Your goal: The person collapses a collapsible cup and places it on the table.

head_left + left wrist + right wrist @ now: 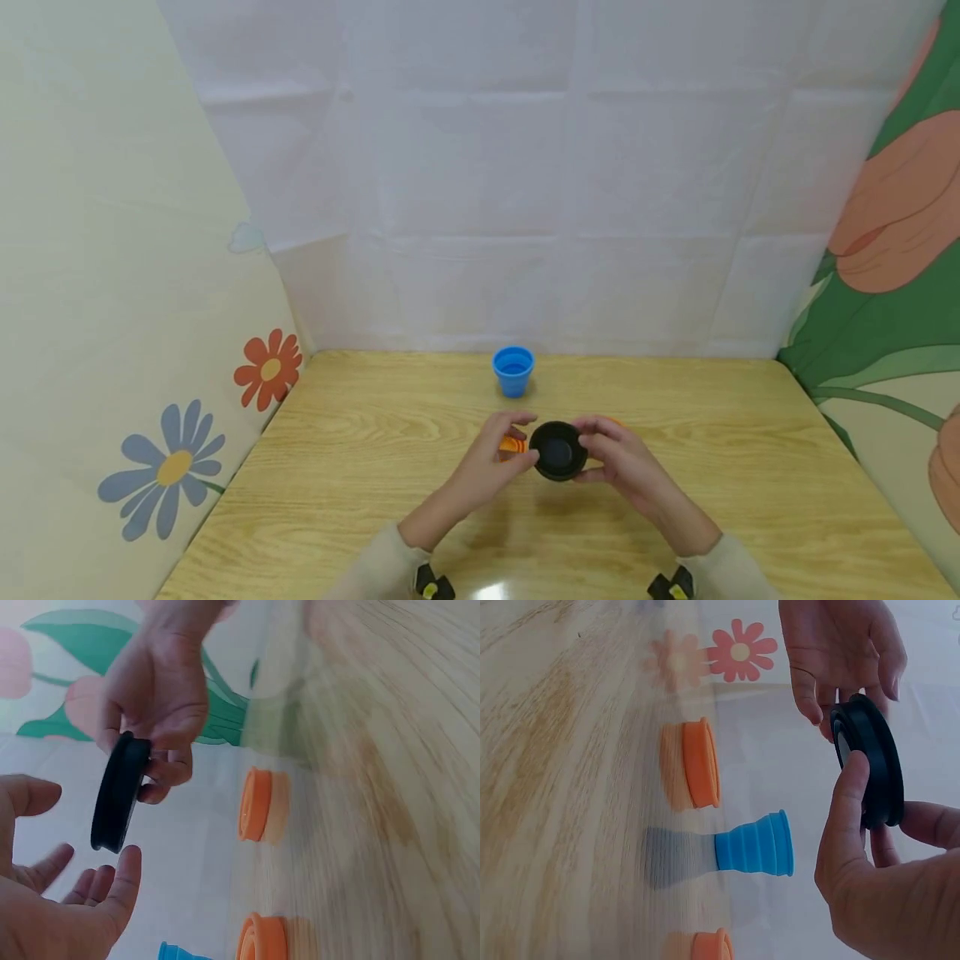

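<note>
A black folding cup (558, 452), pressed flat into a thick ring-like disc, is held in the air above the table. My right hand (889, 892) pinches its rim between thumb and fingers. My left hand (67, 904) is on the other side of the cup, fingers spread and loosely bent, close to the edge without gripping it. In the head view, the left thumb is at or very near the cup's rim. Behind the hands, two flattened orange folding cups (700, 765) sit on the table, partly hidden by my hands (480, 458) in the head view.
A blue folding cup (513, 372), pulled out to full height, stands upright towards the back of the wood-grain table (360, 450). A white cloth (480, 183) hangs along the rear edge. Flower-patterned sheets (112, 292) line both sides.
</note>
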Motion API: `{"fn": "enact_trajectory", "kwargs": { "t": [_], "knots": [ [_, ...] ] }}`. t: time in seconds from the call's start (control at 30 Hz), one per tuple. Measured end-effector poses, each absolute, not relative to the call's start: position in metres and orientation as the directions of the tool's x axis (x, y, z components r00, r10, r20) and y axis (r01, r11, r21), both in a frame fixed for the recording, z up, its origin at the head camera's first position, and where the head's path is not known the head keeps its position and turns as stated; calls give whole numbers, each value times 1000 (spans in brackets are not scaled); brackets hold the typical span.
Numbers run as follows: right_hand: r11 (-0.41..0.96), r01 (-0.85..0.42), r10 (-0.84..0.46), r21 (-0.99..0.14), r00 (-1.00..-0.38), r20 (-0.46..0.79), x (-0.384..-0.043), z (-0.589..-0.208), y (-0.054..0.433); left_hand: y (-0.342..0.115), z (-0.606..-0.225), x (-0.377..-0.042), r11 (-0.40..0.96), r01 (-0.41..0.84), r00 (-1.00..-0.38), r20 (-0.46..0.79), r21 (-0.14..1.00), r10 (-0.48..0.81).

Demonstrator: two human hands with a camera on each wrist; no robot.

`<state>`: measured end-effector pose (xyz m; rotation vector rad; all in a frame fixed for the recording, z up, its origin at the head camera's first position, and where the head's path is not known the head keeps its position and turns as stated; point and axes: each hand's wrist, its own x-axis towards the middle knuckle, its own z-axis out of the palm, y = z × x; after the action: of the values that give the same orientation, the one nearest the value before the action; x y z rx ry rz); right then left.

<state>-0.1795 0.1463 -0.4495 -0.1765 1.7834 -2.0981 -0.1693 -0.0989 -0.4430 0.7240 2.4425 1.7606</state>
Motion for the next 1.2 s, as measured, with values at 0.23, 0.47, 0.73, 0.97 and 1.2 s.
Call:
{"fn": "enact_trajectory", "kwargs": {
  "t": [0.23,0.47,0.73,0.97,1.2],
  "knots": [
    [-134,205,-356,-970,-923,-146,-186,-450,134,-104,-442,-174,76,41,-947,14,996,321],
    [-151,208,-344,-966,-928,-146,-193,-451,117,-114,-443,-177,-43,-107,-943,-88,993,321],
    [-159,207,-362,-965,-922,-138,-201,-455,97,-128,-445,-176,-40,-100,-947,-83,994,309],
    [-156,215,-407,-964,-903,-135,-212,-458,78,-145,-449,-179,-41,-84,-969,-72,996,238],
    [-95,221,-441,-971,-884,-158,-221,-458,58,-167,-450,-180,-10,-127,-973,-122,992,196]
  ]
}}
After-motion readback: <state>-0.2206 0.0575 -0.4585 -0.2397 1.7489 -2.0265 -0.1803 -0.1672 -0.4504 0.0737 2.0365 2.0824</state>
